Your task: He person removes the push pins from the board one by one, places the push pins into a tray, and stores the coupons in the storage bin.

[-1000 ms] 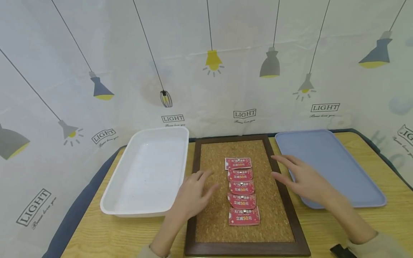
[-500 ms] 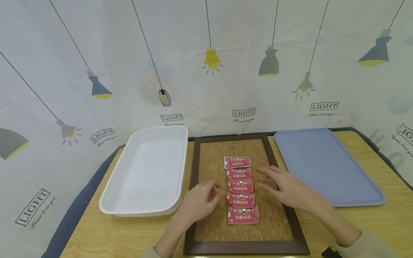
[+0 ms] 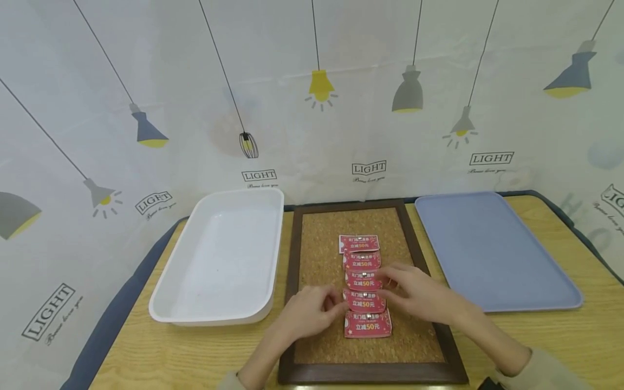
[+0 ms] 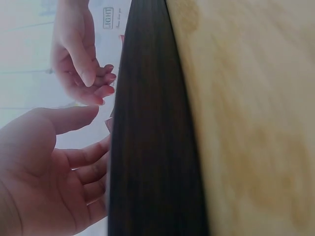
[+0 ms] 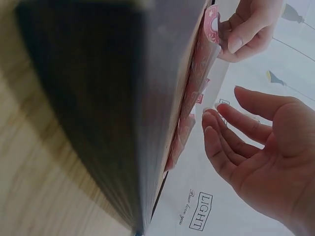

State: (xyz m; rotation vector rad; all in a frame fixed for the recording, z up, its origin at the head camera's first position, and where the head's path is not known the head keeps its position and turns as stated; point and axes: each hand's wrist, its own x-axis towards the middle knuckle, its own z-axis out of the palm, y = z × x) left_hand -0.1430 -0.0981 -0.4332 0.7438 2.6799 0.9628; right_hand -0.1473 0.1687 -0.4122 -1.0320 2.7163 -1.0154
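Note:
Several red paper coupons (image 3: 368, 325) with white and yellow print run in a column down a cork board (image 3: 324, 346) in a dark wooden frame. Small shiny pins hold each one near its top edge. My left hand (image 3: 312, 311) is at the left edge of the second coupon from the bottom (image 3: 364, 301), fingers loosely bent, thumb apart from them in the left wrist view. Across from it, my right hand (image 3: 419, 292) overlaps the right ends of the middle coupons in the head view. Relaxed fingers and a separate thumb show on that hand (image 5: 266, 147) in the right wrist view.
A deep white tray (image 3: 214, 318) stands left of the board, and a flat blue-grey tray (image 3: 507, 254) lies to its right. All rest on a wooden table (image 3: 146, 352). Behind hangs a light cloth (image 3: 312, 135) printed with lamps.
Both hands have moved inward over the board toward the coupons, the right one leftward and down from the frame's right side, the left one rightward. The coupons stay in place.

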